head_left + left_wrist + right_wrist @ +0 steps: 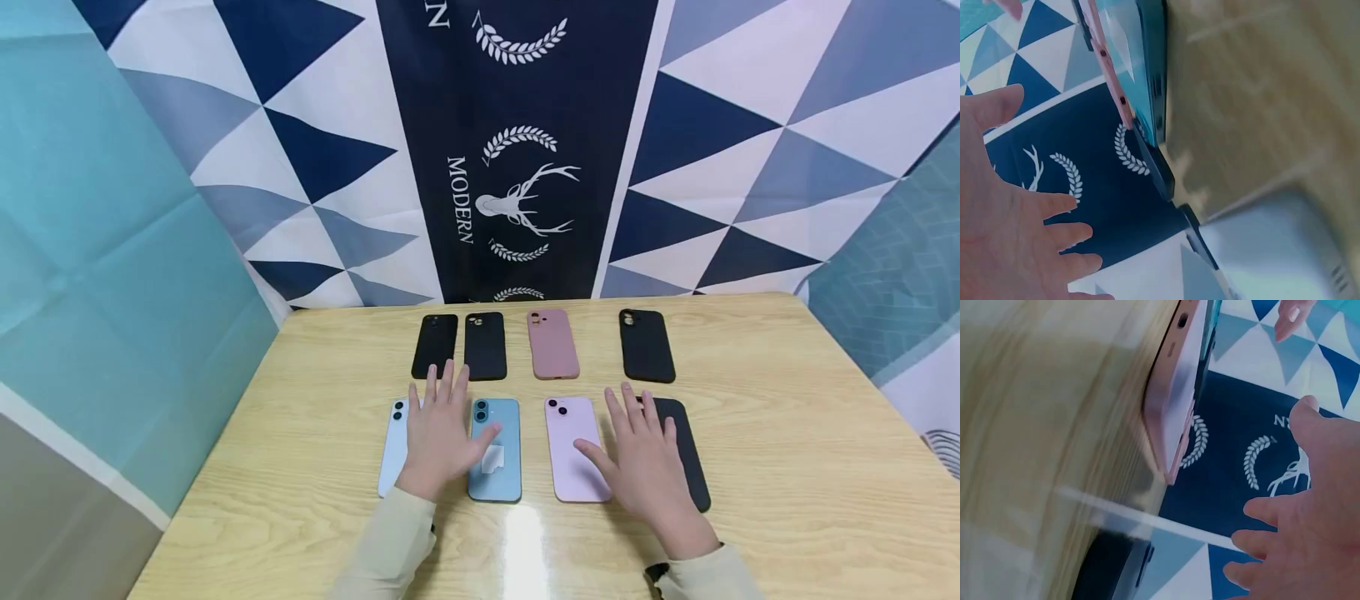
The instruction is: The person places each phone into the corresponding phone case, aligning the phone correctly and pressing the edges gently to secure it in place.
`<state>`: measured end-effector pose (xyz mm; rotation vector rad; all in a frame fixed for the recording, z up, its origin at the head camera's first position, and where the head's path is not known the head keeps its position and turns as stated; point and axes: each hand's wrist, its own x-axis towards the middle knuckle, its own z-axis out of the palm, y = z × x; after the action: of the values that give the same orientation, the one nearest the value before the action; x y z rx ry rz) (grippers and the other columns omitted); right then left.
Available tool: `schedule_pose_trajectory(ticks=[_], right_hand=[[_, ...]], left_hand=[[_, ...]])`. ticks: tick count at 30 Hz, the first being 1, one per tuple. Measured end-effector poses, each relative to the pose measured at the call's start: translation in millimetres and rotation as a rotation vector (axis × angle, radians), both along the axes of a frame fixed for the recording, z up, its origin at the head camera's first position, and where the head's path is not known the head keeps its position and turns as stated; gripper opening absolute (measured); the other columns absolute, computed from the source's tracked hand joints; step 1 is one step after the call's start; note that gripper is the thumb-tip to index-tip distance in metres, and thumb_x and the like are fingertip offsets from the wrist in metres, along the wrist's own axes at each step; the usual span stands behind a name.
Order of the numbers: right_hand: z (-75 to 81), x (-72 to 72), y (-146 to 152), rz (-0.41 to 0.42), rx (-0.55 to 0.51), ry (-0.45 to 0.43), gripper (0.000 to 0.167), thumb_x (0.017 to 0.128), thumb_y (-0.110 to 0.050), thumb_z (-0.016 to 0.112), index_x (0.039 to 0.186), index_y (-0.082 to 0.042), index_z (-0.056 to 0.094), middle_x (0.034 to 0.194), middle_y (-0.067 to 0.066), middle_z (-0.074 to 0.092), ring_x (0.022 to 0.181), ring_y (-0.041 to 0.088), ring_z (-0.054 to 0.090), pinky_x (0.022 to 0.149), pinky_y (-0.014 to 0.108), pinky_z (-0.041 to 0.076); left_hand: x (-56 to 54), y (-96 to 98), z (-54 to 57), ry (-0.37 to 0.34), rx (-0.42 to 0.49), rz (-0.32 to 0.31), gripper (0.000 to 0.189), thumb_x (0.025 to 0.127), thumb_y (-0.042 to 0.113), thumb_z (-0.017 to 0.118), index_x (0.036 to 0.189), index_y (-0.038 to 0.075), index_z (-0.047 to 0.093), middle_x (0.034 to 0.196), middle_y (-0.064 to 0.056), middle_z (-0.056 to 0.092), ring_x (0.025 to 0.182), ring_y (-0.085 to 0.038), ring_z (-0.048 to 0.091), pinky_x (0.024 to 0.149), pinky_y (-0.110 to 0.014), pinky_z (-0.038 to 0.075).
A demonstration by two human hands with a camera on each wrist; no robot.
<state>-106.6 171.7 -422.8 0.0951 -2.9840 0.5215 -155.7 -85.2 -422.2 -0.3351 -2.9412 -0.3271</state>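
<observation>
My left hand hovers with fingers spread between a pale blue phone and a teal phone, partly covering the pale one. A whitish patch lies on the teal phone's back. My right hand, fingers also spread, is over the space between a lilac phone and a black phone-shaped item, whose upper part it hides. Both palms show bare in the wrist views, on the left hand and the right hand, and neither holds anything.
Along the table's far edge lie a slim black phone case, another black case, a pink case and a black case farther right. A patterned cloth hangs behind the wooden table.
</observation>
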Motion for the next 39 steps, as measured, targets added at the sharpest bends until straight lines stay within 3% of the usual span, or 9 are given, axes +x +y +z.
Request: schedule_pose_trajectory(ticks=[9, 14, 20, 29, 35, 39], right_hand=[[-4.8, 4.4, 18, -0.041, -0.028, -0.018, 0.085, 0.09, -0.059, 0.054, 0.149, -0.002, 0.029, 0.157, 0.027, 0.021, 0.144, 0.05, 0.015, 0.108, 0.075, 0.014], [-9.2, 5.2, 25, -0.037, -0.013, -0.007, 0.085, 0.091, -0.059, 0.053, 0.147, 0.0, 0.032, 0.155, 0.028, 0.024, 0.142, 0.051, 0.016, 0.105, 0.076, 0.018], [-10.5, 6.8, 34, -0.046, -0.007, -0.047, 0.083, 0.091, -0.057, 0.054, 0.147, 0.001, 0.031, 0.154, 0.03, 0.023, 0.141, 0.053, 0.015, 0.104, 0.077, 0.017], [-10.3, 7.1, 48, -0.063, 0.015, -0.118, 0.085, 0.086, -0.047, 0.066, 0.145, 0.005, 0.032, 0.148, 0.039, 0.024, 0.134, 0.06, 0.02, 0.098, 0.078, 0.026], [-10.1, 5.7, 53, -0.076, 0.006, -0.113, 0.088, 0.083, -0.043, 0.07, 0.14, 0.013, 0.033, 0.144, 0.044, 0.024, 0.13, 0.064, 0.022, 0.096, 0.076, 0.03], [-7.1, 4.0, 54, -0.088, 0.011, -0.14, 0.096, 0.077, -0.042, 0.077, 0.139, 0.016, 0.032, 0.141, 0.048, 0.024, 0.128, 0.067, 0.022, 0.093, 0.075, 0.035]], left_hand=[[-28.7, -9.4, 9.8, -0.035, 0.002, 0.0, 0.09, 0.084, 0.064, 0.054, 0.153, 0.014, 0.025, 0.161, -0.014, 0.021, 0.15, -0.036, 0.016, 0.118, -0.063, 0.018], [-44.8, -15.4, 11.3, -0.056, -0.049, 0.016, 0.091, 0.084, 0.068, 0.05, 0.153, 0.013, 0.025, 0.16, -0.014, 0.022, 0.149, -0.035, 0.018, 0.118, -0.062, 0.019], [-67.6, -20.3, 8.1, -0.144, -0.095, 0.044, 0.091, 0.086, 0.07, 0.047, 0.154, 0.013, 0.023, 0.161, -0.014, 0.021, 0.149, -0.036, 0.017, 0.119, -0.061, 0.017], [-93.1, -31.8, -0.1, -0.267, -0.04, 0.108, 0.091, 0.087, 0.069, 0.046, 0.153, 0.01, 0.023, 0.16, -0.018, 0.021, 0.148, -0.04, 0.018, 0.118, -0.062, 0.017], [-106.5, -31.3, -2.6, -0.382, 0.094, 0.136, 0.093, 0.088, 0.069, 0.045, 0.154, 0.009, 0.02, 0.161, -0.019, 0.015, 0.15, -0.039, 0.012, 0.119, -0.062, 0.016], [-112.2, -30.6, -3.8, -0.407, 0.141, 0.186, 0.093, 0.089, 0.066, 0.046, 0.153, 0.005, 0.019, 0.16, -0.024, 0.015, 0.149, -0.042, 0.012, 0.119, -0.061, 0.017]])
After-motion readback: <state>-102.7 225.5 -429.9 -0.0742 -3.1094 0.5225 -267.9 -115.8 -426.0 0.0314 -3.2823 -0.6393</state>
